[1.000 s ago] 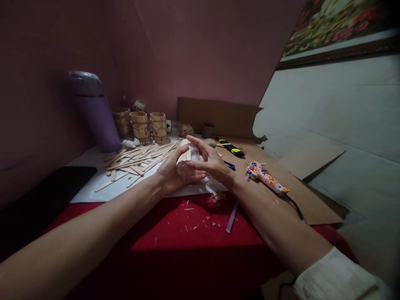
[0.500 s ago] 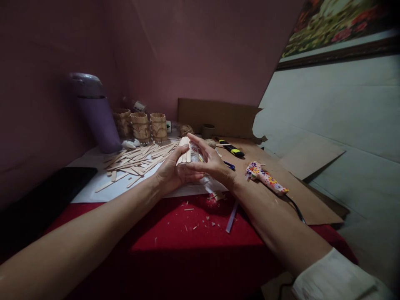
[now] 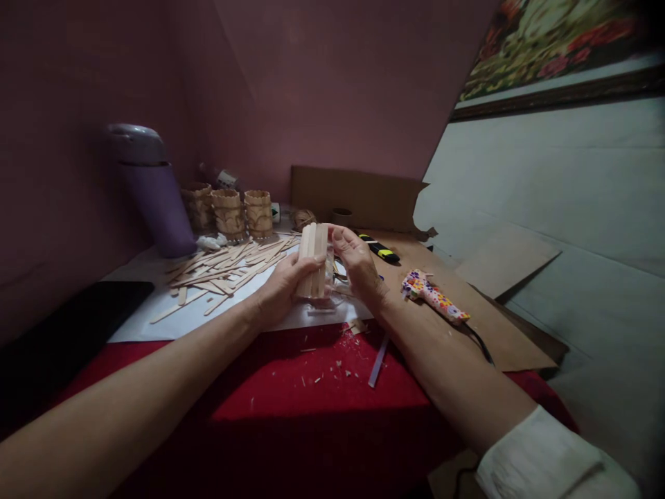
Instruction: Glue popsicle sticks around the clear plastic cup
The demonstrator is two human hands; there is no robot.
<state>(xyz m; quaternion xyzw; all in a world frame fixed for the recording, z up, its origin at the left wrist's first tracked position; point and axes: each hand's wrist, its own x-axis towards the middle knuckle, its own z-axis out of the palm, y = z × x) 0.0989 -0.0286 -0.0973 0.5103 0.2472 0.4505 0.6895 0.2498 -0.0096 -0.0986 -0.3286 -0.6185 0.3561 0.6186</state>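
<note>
Between my hands is a clear plastic container with several flat wooden craft sticks (image 3: 312, 256) standing side by side over the side that faces me. My left hand (image 3: 283, 287) is closed around its left side, with the thumb lying across the sticks. At the upper right edge, my right hand (image 3: 356, 260) has its fingers bent in against the container, thumb near the fingertips. The container's far side is hidden. A loose pile of craft sticks (image 3: 223, 274) lies on white paper (image 3: 129, 326) to the left.
Three stick-covered cups (image 3: 227, 215) stand behind the pile, beside a purple tumbler (image 3: 156, 208). A yellow-black utility knife (image 3: 382, 249) and a flower-patterned glue gun (image 3: 433, 296) lie on cardboard (image 3: 499, 339) at right. A glue stick (image 3: 378, 364) and wood scraps lie on the red cloth (image 3: 291, 395).
The container has turned, so more sticks face me and it stands more upright. My right hand has shifted from across its front to its upper right edge, fingers more curled.
</note>
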